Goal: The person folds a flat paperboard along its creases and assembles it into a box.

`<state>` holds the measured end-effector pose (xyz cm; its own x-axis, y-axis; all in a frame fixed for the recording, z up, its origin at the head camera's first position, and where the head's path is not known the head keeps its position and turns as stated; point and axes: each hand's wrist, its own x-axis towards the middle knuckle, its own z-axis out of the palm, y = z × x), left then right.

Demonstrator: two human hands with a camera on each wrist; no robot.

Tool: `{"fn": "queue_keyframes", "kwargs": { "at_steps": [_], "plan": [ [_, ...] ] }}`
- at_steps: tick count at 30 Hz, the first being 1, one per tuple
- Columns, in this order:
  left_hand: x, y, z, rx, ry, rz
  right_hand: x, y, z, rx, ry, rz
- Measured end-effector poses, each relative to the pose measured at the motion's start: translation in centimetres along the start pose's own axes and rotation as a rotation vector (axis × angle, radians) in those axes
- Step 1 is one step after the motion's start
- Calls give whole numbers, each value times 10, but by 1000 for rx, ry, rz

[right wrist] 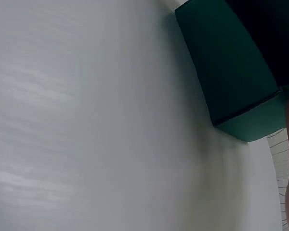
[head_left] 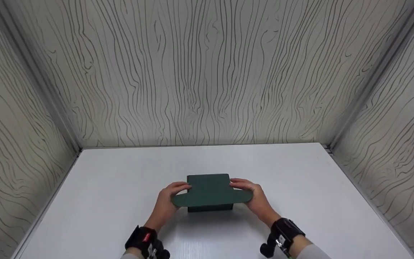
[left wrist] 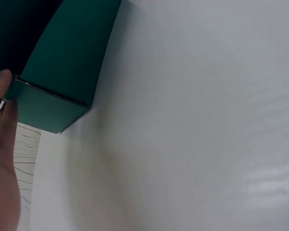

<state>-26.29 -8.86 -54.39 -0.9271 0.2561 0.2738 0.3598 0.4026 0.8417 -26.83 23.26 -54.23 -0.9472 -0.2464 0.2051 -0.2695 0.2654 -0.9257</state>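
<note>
A dark green cardboard box [head_left: 210, 208] sits on the white table, its front partly covered by its raised lid flap [head_left: 207, 190], which has a rounded ear at each side. My left hand [head_left: 166, 203] pinches the lid at its left side, thumb hidden behind the ear in the head view. On the opposite side, my right hand [head_left: 258, 201] pinches the lid, fingers along its edge. The left wrist view shows the thumb and a fingertip at the corner where lid and box [left wrist: 70, 62] meet. A dark gap shows under the lid in both wrist views.
White tabletop [head_left: 128, 172] surrounds the box. Wood-grain patterned panels [head_left: 207, 79] rise behind the table and on both sides, joined by grey corner posts. Black wrist straps with cameras [head_left: 144, 241] are worn on both wrists.
</note>
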Motion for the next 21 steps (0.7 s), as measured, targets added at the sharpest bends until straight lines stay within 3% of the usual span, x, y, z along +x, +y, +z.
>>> {"fn": "queue_keyframes", "kwargs": {
  "at_steps": [7,14,21],
  "plan": [
    [-1,-1,-3,12,-55,27,-6,3,0,-121,-25,-67],
    [-7,-2,-6,109,-104,105,-10,7,-3,-280,-108,-241],
    [-11,-5,-6,145,-135,146,-16,8,-3,-412,-159,-296]
  ]
}}
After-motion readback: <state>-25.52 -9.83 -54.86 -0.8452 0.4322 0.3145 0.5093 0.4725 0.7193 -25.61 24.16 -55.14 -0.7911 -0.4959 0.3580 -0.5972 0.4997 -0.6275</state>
